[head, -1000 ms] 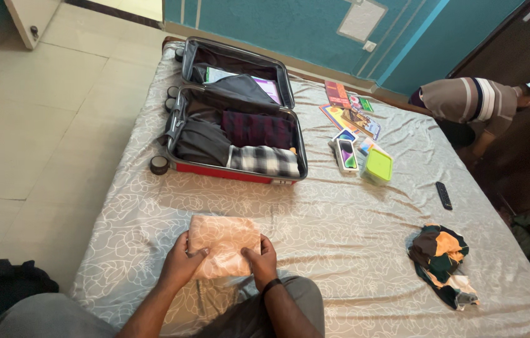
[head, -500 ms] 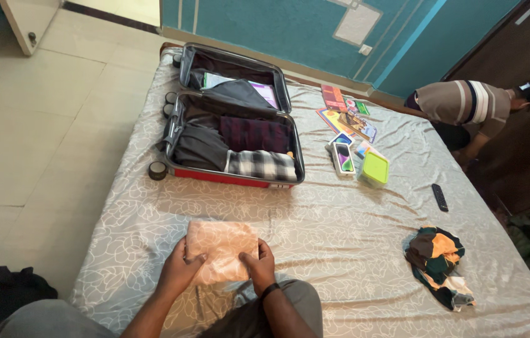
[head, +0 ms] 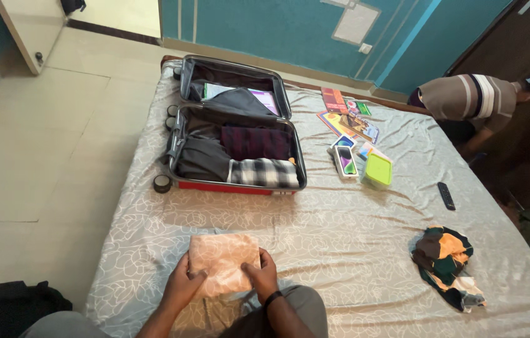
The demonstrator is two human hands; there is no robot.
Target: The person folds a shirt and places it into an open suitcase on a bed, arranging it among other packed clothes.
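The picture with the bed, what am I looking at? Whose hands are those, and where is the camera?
The camera sits on a person's head and looks down, so the two hands at the bottom are that person's own. The left hand and right hand both press on a folded peach-coloured cloth, which lies on the bed, covered by a grey flowered sheet.

Farther up the bed is an open suitcase with folded clothes inside, one of them black-and-white checked. Right of it lie some colourful books, small boxes and a green-lidded container. A black remote control and a crumpled, many-coloured cloth are on the right side.

Another person in a striped shirt bends over beside the bed, by the far corner.
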